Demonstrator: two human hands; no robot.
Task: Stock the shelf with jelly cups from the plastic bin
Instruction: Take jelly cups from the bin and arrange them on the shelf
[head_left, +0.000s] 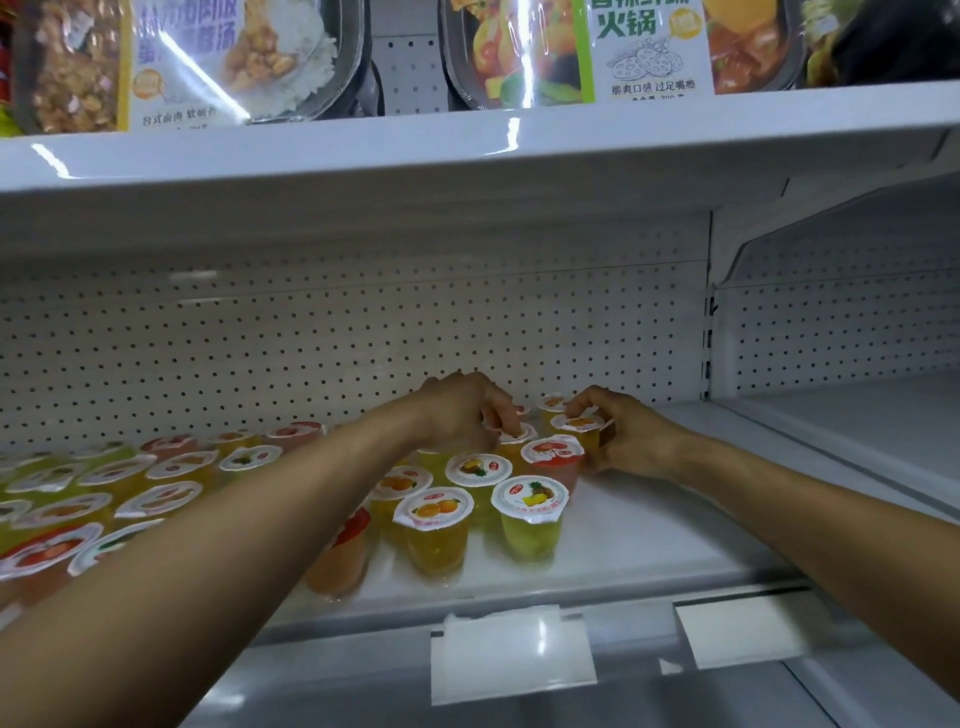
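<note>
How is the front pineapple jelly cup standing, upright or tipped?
Upright: the pineapple jelly cup stands on the shelf, sealed lid on top.

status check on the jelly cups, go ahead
Left hand pinching a back-row cup lid, right hand gripping the cup beside it. Jelly cups upright across shelf left and middle, right end bare. Bin out of view, nothing blocking.

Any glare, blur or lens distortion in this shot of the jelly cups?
Head view: glare streaks on the upper shelf edge and on the meal packs; wide-angle distortion bows the shelf lines; far-left jelly cups look smeared, the pineapple cup in the middle fairly sharp.
</note>
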